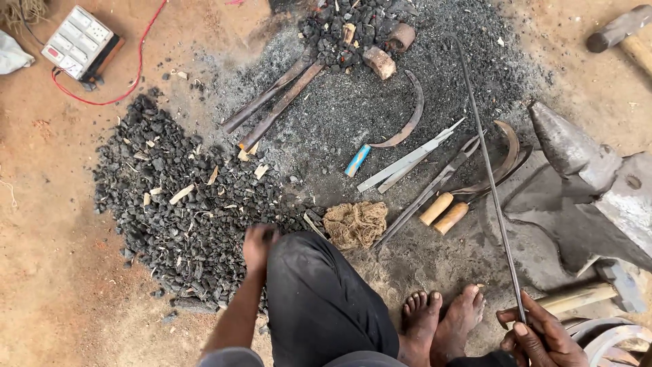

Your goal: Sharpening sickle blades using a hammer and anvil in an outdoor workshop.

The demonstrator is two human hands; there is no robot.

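On the bare earth floor, seen from above, the right hand point(540, 336) grips the near end of a long thin metal rod point(483, 170), fingers wrapped closed around it. The rod is dark, slim and nearly straight, running away from the hand up past the anvil point(584, 177) to a small hooked bend at its far tip, which lies over the grey ash near the fire heap point(353, 30) of black coals. The left hand point(258, 245) reaches down into the pile of charcoal point(183, 197) beside the knee; it is blurred and its fingers curl into the lumps, so I cannot tell whether it holds any.

Beside the rod lie two curved sickles with pale wooden handles point(445, 212), touching it or nearly so, and a pair of long tongs point(428, 194). Further left rest a flat metal file point(407, 160) and a curved sickle blade with a blue-and-white handle point(390, 132). Two rusty iron bars point(272, 102) have their ends in the coals. A wad of brown fibre point(354, 223) sits by the knee, just before the bare feet point(441, 316). A hammer point(621, 34) lies at the top right, and a white switch box point(78, 42) with a red cable point(139, 61) at the top left.
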